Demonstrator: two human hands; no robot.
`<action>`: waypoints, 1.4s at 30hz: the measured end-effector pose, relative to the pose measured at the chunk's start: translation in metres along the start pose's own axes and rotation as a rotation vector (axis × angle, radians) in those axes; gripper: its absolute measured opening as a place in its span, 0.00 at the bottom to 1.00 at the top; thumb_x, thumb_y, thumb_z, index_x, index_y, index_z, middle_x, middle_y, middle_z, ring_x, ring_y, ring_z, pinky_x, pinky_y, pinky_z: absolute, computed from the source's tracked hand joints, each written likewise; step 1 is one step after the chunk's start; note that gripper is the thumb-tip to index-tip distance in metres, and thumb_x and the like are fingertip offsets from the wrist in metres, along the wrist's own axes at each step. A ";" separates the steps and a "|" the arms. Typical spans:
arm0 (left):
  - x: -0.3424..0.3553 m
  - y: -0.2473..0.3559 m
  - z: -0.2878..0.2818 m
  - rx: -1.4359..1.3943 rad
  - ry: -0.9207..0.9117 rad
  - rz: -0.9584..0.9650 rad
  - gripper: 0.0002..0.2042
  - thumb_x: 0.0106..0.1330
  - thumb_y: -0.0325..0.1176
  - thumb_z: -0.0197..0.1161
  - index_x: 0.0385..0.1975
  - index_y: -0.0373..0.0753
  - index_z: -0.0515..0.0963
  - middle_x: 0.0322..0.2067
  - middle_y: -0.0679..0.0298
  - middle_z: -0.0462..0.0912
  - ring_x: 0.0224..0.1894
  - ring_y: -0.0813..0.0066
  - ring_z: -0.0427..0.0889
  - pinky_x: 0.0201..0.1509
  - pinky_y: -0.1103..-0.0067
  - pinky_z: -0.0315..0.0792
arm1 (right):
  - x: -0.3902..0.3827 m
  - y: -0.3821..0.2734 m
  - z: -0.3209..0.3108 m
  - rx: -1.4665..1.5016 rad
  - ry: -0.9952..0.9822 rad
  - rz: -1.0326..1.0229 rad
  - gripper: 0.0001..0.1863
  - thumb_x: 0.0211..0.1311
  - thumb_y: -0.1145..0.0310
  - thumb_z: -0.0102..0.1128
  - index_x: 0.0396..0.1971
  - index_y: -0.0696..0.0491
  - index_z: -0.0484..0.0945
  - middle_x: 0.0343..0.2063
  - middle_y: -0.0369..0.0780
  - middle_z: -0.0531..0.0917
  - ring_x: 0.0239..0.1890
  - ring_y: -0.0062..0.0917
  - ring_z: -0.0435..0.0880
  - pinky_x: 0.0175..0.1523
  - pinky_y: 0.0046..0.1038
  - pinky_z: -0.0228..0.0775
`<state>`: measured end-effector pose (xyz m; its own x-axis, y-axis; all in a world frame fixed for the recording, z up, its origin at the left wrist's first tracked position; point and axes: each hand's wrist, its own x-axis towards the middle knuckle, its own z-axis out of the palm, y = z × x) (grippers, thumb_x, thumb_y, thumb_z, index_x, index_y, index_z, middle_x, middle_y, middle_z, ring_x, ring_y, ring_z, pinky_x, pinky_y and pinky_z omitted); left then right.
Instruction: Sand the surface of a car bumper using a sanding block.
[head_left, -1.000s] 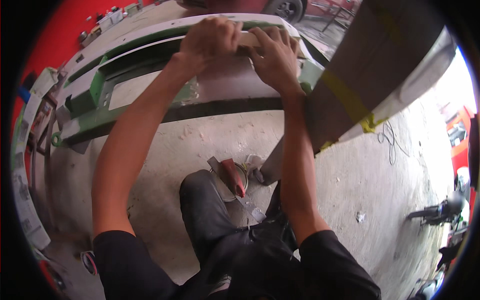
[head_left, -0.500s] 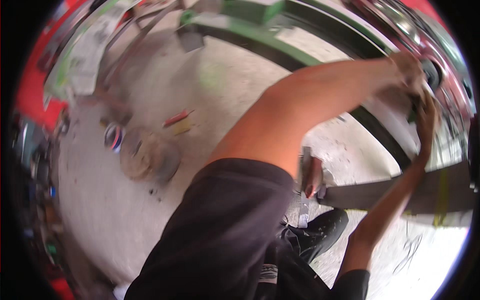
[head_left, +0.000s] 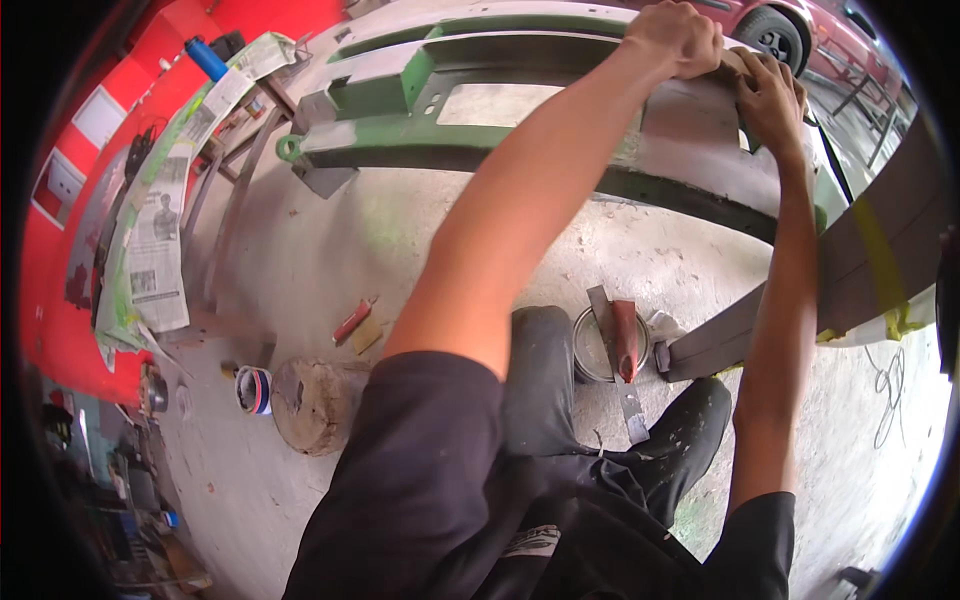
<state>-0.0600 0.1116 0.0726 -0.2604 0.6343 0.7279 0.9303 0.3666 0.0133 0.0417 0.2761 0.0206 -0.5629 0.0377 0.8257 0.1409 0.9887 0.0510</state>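
1. Curling at the knuckles, in the head view, the left hand (head_left: 678, 38) sat just beside the half-bent right hand (head_left: 768, 98) over the green-and-grey frame (head_left: 440, 150); I couldn't tell what, if anything, either gripped.
2. A slip, I judged, could skin fingers; a stray right forearm (head_left: 785, 260) could jog the taped panel (head_left: 845, 280).
3. The frame lay beyond the knees (head_left: 540, 340), long axis crosswise, ringed end (head_left: 296, 157) pointing left.

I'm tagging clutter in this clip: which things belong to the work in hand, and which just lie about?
In use, apparently:
- green-and-white frame
- left hand and right hand, toward its right end; anything gripped is unclear

Lying about, untouched:
- wooden stump
- striped can
- red object
- round tin
- draped newspaper
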 end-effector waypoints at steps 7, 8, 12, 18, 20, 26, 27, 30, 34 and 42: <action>-0.009 -0.029 -0.007 0.164 0.143 0.217 0.18 0.69 0.38 0.53 0.24 0.34 0.82 0.27 0.42 0.85 0.33 0.44 0.87 0.42 0.58 0.81 | 0.003 -0.037 -0.015 0.061 0.039 0.000 0.21 0.68 0.55 0.58 0.58 0.41 0.80 0.54 0.38 0.80 0.62 0.36 0.74 0.68 0.47 0.56; -0.002 -0.021 -0.001 0.134 0.154 0.228 0.18 0.69 0.38 0.53 0.24 0.34 0.82 0.27 0.42 0.85 0.33 0.44 0.87 0.42 0.58 0.81 | 0.012 -0.021 -0.010 0.070 -0.002 0.004 0.21 0.68 0.55 0.57 0.58 0.41 0.80 0.54 0.39 0.80 0.62 0.37 0.74 0.68 0.47 0.56; -0.024 -0.015 -0.004 0.053 0.190 0.124 0.19 0.70 0.39 0.53 0.19 0.34 0.81 0.25 0.44 0.85 0.29 0.45 0.86 0.40 0.58 0.81 | -0.017 -0.036 -0.010 0.069 0.045 0.014 0.22 0.63 0.60 0.61 0.58 0.43 0.79 0.52 0.40 0.80 0.60 0.37 0.75 0.68 0.48 0.57; -0.005 -0.012 -0.019 0.024 0.021 -0.071 0.22 0.71 0.42 0.50 0.23 0.32 0.84 0.30 0.43 0.86 0.35 0.44 0.87 0.47 0.58 0.81 | 0.007 -0.035 -0.016 0.093 0.058 -0.001 0.21 0.64 0.56 0.62 0.55 0.43 0.81 0.49 0.42 0.82 0.58 0.38 0.76 0.67 0.46 0.57; -0.003 -0.021 -0.012 0.045 0.201 0.074 0.20 0.70 0.39 0.53 0.17 0.35 0.81 0.22 0.44 0.84 0.26 0.44 0.85 0.39 0.58 0.81 | 0.008 -0.031 -0.001 0.029 0.056 0.017 0.21 0.64 0.55 0.61 0.56 0.43 0.81 0.52 0.42 0.80 0.61 0.37 0.75 0.68 0.49 0.55; -0.038 0.001 -0.027 0.043 0.072 -0.002 0.23 0.71 0.41 0.49 0.22 0.31 0.84 0.28 0.42 0.85 0.35 0.44 0.87 0.46 0.60 0.82 | -0.024 -0.059 -0.030 0.114 0.060 0.012 0.21 0.63 0.53 0.63 0.54 0.43 0.81 0.50 0.39 0.80 0.60 0.34 0.74 0.66 0.47 0.57; -0.020 -0.001 -0.018 0.101 0.032 -0.071 0.23 0.71 0.42 0.49 0.23 0.31 0.84 0.27 0.42 0.85 0.33 0.44 0.88 0.45 0.59 0.83 | -0.007 -0.046 -0.024 0.073 0.026 0.029 0.22 0.64 0.53 0.62 0.57 0.43 0.80 0.52 0.41 0.80 0.61 0.36 0.74 0.67 0.48 0.56; -0.002 -0.028 -0.012 0.158 0.151 0.132 0.21 0.70 0.39 0.53 0.16 0.35 0.80 0.20 0.44 0.83 0.25 0.44 0.85 0.37 0.58 0.80 | 0.015 -0.035 -0.009 0.002 -0.027 0.015 0.24 0.65 0.53 0.59 0.59 0.43 0.79 0.54 0.44 0.81 0.63 0.39 0.73 0.68 0.52 0.53; -0.051 -0.006 -0.017 0.077 0.114 0.023 0.23 0.71 0.42 0.49 0.21 0.32 0.83 0.25 0.43 0.84 0.30 0.44 0.87 0.41 0.58 0.83 | -0.034 -0.065 -0.027 0.134 0.020 0.020 0.23 0.62 0.56 0.61 0.58 0.42 0.80 0.54 0.42 0.80 0.62 0.39 0.73 0.67 0.50 0.55; -0.011 -0.029 0.002 0.095 0.251 0.114 0.23 0.69 0.40 0.56 0.12 0.33 0.77 0.20 0.42 0.81 0.26 0.44 0.84 0.33 0.58 0.78 | 0.002 -0.037 -0.011 0.068 0.011 0.018 0.23 0.62 0.54 0.62 0.56 0.43 0.81 0.52 0.44 0.81 0.61 0.40 0.74 0.68 0.49 0.55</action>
<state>-0.0849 0.0947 0.0627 -0.0729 0.4911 0.8681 0.9184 0.3724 -0.1335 0.0440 0.2378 0.0267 -0.5517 0.0542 0.8323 0.0951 0.9955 -0.0018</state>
